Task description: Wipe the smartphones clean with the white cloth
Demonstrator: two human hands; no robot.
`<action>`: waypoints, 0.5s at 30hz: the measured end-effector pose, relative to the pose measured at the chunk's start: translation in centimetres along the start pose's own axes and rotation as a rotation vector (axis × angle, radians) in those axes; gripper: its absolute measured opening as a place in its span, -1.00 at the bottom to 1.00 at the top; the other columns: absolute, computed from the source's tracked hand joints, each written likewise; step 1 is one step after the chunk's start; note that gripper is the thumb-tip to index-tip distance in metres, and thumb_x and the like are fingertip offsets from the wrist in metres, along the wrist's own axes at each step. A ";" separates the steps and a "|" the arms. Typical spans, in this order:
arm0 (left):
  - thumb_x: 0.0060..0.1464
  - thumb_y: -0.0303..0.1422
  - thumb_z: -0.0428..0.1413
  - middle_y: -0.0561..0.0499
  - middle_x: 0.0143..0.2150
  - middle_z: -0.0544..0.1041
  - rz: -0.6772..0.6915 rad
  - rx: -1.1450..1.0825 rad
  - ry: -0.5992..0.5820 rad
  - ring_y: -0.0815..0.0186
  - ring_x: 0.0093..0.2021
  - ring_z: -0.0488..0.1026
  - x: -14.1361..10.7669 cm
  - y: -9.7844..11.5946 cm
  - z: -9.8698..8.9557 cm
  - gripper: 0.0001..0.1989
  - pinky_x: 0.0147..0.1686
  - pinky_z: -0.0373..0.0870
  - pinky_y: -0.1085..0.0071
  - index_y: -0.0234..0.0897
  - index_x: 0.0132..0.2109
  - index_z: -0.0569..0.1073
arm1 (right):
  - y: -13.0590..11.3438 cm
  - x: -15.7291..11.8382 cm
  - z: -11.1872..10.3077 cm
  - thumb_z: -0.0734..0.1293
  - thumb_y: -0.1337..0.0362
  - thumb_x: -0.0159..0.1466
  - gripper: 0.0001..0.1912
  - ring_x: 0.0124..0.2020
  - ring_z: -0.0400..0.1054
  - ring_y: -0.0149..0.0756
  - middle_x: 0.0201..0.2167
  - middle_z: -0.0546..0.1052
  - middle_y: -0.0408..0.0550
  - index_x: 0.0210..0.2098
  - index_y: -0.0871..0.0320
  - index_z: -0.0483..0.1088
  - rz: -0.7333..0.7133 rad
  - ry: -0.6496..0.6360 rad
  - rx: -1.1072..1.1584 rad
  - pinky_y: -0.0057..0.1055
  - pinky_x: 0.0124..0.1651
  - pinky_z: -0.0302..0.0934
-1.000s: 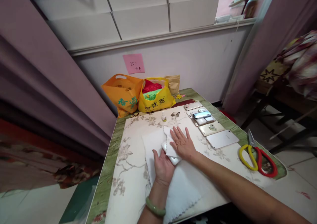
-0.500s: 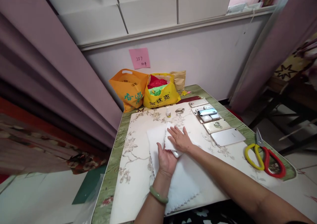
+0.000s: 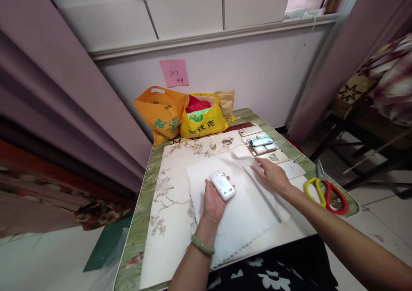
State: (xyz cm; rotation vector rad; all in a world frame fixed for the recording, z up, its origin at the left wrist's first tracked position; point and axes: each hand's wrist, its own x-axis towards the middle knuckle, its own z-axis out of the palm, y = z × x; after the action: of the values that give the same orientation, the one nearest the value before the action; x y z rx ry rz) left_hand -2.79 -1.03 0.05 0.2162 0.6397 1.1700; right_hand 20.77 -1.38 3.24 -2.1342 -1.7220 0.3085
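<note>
In front of the near edge of the white cloth (image 3: 225,231) there is black clothing (image 3: 247,278) with white flower shapes. A smooth green bracelet (image 3: 202,244) circles the left wrist. The left hand (image 3: 213,203) lies palm up above the cloth, and its fingers curl around a white phone (image 3: 222,186), holding it by both sides. The phone is a rounded, hard, glossy slab with small dark marks on its upper face. Its long axis runs slantwise over the cloth: one end points to the far left, the other to the near right.

The right hand (image 3: 273,175) is over the cloth's right side, its fingers nearly closed on a thin, blurred, lifted piece (image 3: 265,194) of soft white fabric; whether this belongs to the same cloth, I cannot tell. The spread cloth is soft, with a zigzag border, and lies upon a pale flowered sheet (image 3: 164,226) on the green, wood-patterned tabletop (image 3: 137,239).

To the right of the cloth are scissors (image 3: 328,194) with yellow and red loops. Beyond its right corner lie other flat phones (image 3: 261,142); beyond its far edge stand a small bottle (image 3: 213,143) and a yellow bag (image 3: 204,127).
</note>
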 end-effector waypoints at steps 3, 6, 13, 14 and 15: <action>0.22 -0.11 0.03 -0.23 0.15 0.45 -0.017 0.031 0.014 0.00 0.19 0.36 0.0 -0.1 0.0 -0.57 0.06 0.40 -0.05 -0.27 0.12 0.40 | 1.2 -2.4 0.7 0.23 -0.09 0.27 -0.37 -0.19 0.44 -0.15 -0.08 0.54 0.06 0.19 0.17 0.26 0.057 -0.048 0.064 -0.34 -0.17 0.23; 0.17 -0.27 0.13 -0.21 0.14 0.47 -0.002 0.099 -0.014 0.02 0.15 0.42 -0.3 -0.3 0.2 -0.55 0.05 0.41 -0.03 -0.18 0.19 0.33 | 1.4 -3.0 0.9 0.25 -0.18 0.21 -0.29 -0.27 0.45 -0.19 -0.24 0.56 -0.01 0.16 0.18 0.26 0.134 -0.085 0.136 -0.37 -0.26 0.22; 0.11 -0.48 0.09 -0.24 0.12 0.49 0.029 0.167 -0.088 0.02 0.13 0.43 -1.0 -0.7 0.2 -0.52 0.06 0.38 -0.07 -0.22 0.19 0.30 | -1.4 0.9 0.9 0.20 -0.12 0.29 -0.44 -0.05 0.42 -0.02 0.04 0.46 0.18 0.07 0.16 0.34 0.165 -0.030 -0.089 -0.25 -0.15 0.23; 0.08 -0.52 0.08 -0.23 0.11 0.50 0.033 0.166 -0.095 0.02 0.14 0.43 -1.0 -0.8 0.1 -0.50 0.07 0.37 -0.08 -0.23 0.19 0.30 | -1.8 1.7 1.1 0.22 -0.05 0.30 -0.49 -0.03 0.42 -0.02 0.06 0.44 0.20 0.06 0.18 0.35 0.167 -0.038 -0.123 -0.24 -0.12 0.23; 0.05 -0.55 0.07 -0.22 0.10 0.50 0.040 0.161 -0.101 0.03 0.14 0.42 -1.1 -0.8 0.1 -0.47 0.08 0.36 -0.09 -0.22 0.19 0.30 | -2.2 2.4 1.2 0.25 0.01 0.29 -0.53 -0.02 0.42 -0.02 0.06 0.44 0.22 0.06 0.20 0.36 0.174 -0.050 -0.148 -0.24 -0.11 0.23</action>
State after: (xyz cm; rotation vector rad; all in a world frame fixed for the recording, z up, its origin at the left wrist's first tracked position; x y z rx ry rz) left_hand -2.37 -2.30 0.08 0.4236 0.6429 1.1392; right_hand 18.86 1.51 3.21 -2.4093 -1.6341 0.2928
